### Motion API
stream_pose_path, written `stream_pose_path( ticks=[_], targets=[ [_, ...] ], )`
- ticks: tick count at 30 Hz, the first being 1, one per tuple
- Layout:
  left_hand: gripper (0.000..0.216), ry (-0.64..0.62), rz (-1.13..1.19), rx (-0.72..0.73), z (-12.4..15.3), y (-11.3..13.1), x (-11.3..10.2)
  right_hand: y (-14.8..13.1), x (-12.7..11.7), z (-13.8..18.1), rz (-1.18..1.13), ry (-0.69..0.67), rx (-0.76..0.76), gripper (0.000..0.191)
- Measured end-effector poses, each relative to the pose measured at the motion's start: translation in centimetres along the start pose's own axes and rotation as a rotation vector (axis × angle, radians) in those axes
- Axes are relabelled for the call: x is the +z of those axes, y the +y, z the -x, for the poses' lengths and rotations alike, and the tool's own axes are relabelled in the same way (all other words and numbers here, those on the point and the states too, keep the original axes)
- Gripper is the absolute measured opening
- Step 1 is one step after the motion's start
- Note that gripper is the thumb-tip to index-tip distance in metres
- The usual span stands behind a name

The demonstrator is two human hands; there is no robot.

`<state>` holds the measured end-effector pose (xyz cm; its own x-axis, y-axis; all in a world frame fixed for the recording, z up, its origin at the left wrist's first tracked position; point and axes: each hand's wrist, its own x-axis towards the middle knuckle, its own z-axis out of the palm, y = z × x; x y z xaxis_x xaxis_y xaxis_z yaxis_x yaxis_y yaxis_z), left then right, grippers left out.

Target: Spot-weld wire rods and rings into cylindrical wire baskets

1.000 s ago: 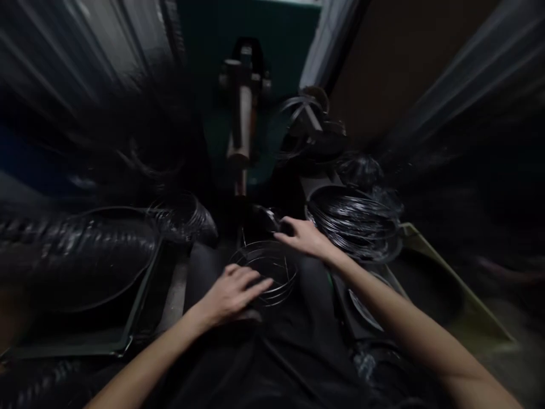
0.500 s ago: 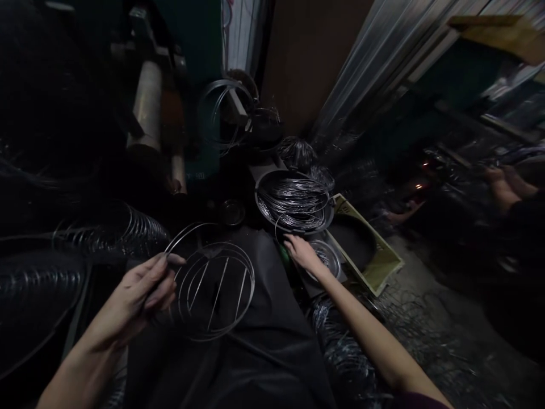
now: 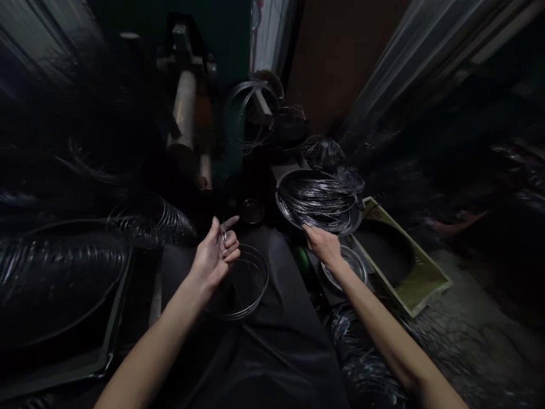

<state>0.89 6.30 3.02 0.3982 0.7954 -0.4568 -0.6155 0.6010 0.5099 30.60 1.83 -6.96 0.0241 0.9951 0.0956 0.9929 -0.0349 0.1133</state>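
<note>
Several wire hoops (image 3: 268, 275) lie on the lap (image 3: 293, 324), left of the wire-filled basin (image 3: 281, 212). Also left of the basin, the left hand (image 3: 217, 253) curls, apart from the right hand (image 3: 322, 244) at the basin's near rim; whether either grips wire, I cannot tell. A yellow crate (image 3: 419, 289) sits right of the basin.

I watch two bare forearms reach in from the lower corners, angled toward each other, hands well apart. On my left, the left hand (image 3: 219, 250) is raised, palm turned inward, thumb up, index finger stretched to the right, the other fingers curled loosely. The right hand (image 3: 322, 244) reaches forward, back upward, wrist nearly straight, fingers bent and bunched, their tips partly hidden.
</note>
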Motion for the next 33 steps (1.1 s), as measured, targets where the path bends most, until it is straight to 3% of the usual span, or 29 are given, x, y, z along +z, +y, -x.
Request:
stream_pose_path(
  ticks=[5, 9, 12, 15, 18, 21, 23, 25, 29, 31, 33],
  targets=[
    [0.028, 0.072, 0.070, 0.035, -0.5, 0.1, -1.2, 3.8, -4.2, -1.4, -0.127, 0.433, 0.049, 0.034],
    [0.020, 0.073, 0.005, 0.050, -0.6, 0.1, -2.0, 8.1, -9.0, -6.2, -0.236, 0.770, 0.233, 0.037],
    [0.016, 0.095, -0.032, 0.059, -0.7, 0.1, -2.5, 9.6, -11.3, -10.5, -0.193, 0.875, 0.210, 0.038],
    [0.014, 0.091, -0.057, 0.073, -0.6, 0.2, -2.8, 9.4, -10.6, -14.1, -0.070, 0.780, 0.113, 0.036],
    [0.019, 0.069, -0.103, 0.111, 0.0, 0.2, -2.9, 9.2, -7.3, -16.6, 0.057, 0.471, 0.069, 0.034],
    [0.036, 0.062, -0.197, 0.141, 1.0, 0.1, -3.2, 9.7, -3.4, -17.8, 0.063, 0.171, -0.006, 0.031],
    [0.044, 0.102, -0.254, 0.188, 1.5, -0.2, -3.8, 9.9, -1.6, -18.0, -0.010, 0.091, -0.009, 0.025],
    [0.047, 0.191, -0.307, 0.302, 2.0, -0.3, -5.2, 9.1, -0.7, -17.8, -0.095, 0.115, 0.007, 0.026],
    [0.037, 0.473, -0.481, 0.610, 4.0, -0.7, -9.6, 3.5, -1.9, -14.3, -0.378, 0.318, -0.093, 0.038],
    [0.028, 0.602, -0.659, 0.697, 5.9, -1.5, -11.8, -0.8, -3.5, -10.3, -0.577, 0.216, -0.236, 0.031],
    [0.022, 0.619, -0.910, 0.711, 7.8, -2.9, -13.6, -5.2, -5.0, -5.7, -0.761, 0.061, -0.333, 0.024]
  ],
)
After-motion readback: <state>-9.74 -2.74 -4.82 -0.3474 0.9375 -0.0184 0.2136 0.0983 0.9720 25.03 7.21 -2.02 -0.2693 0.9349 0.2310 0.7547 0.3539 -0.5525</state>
